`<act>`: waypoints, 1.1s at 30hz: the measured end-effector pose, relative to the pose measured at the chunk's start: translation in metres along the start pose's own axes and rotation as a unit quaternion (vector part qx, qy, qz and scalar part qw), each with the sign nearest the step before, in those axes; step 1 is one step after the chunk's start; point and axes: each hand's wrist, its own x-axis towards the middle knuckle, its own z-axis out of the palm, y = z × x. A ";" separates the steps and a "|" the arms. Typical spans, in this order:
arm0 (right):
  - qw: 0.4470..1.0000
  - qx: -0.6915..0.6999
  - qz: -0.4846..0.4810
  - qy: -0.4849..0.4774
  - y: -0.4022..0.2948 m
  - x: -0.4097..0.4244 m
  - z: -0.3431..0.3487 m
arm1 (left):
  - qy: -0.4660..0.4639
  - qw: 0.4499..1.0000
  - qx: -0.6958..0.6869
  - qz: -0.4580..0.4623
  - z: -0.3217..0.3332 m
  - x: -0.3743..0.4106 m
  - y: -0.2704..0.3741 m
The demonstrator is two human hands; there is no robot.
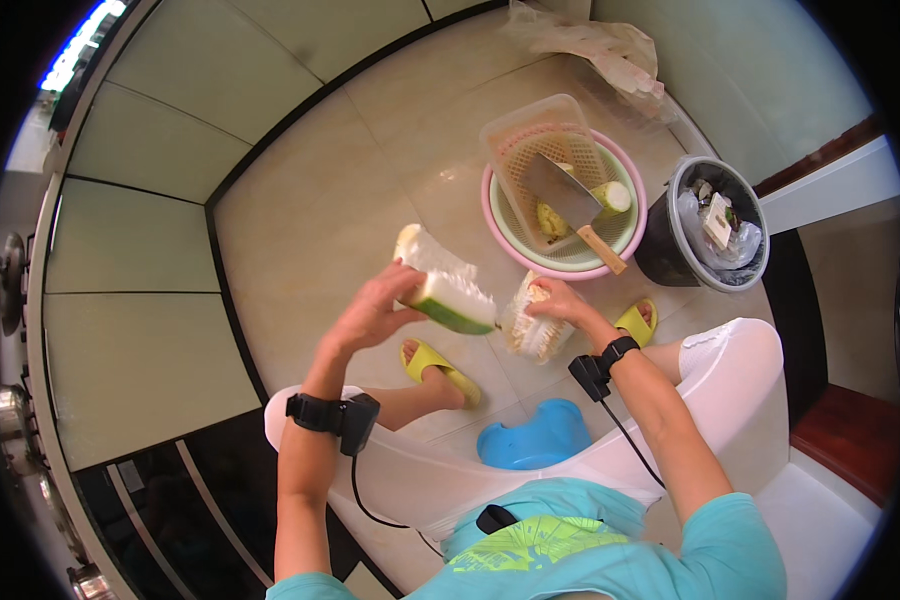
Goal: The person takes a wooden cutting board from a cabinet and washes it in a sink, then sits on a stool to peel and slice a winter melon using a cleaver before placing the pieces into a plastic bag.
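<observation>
My left hand (381, 304) grips a thick piece of winter melon (457, 301) with green rind and white flesh, its hollowed side facing up. My right hand (559, 301) holds the spongy, seedy core (532, 330) of the melon, close to the piece's right end. Beyond my right hand, a cleaver (562, 191) with a wooden handle lies across a translucent plastic basket (506, 139). That basket rests tilted in a green colander inside a pink basin (489, 199). Peeled, pale green vegetable pieces (613, 197) lie there too.
A grey waste bin (664, 240) with a plastic liner and refuse stands right of the basin. Crumpled plastic bags (615, 56) lie by the far wall. A blue plastic stool (536, 435) is between my legs. Pale green cabinets (131, 240) line the left side.
</observation>
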 end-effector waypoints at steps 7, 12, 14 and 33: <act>0.964 0.255 0.058 -0.057 -0.033 -0.020 -0.017 | 0.155 0.980 -0.110 -0.060 -0.022 -0.006 0.002; 0.956 0.288 0.053 -0.024 -0.045 -0.033 -0.022 | 0.203 0.948 -0.228 -0.096 -0.025 -0.001 0.011; 0.946 0.313 0.083 -0.012 -0.053 -0.046 -0.032 | 0.220 0.936 -0.246 -0.126 -0.022 0.003 0.012; 0.888 0.444 -0.016 0.115 -0.087 -0.140 -0.168 | 0.047 0.999 0.016 0.007 0.098 0.152 -0.001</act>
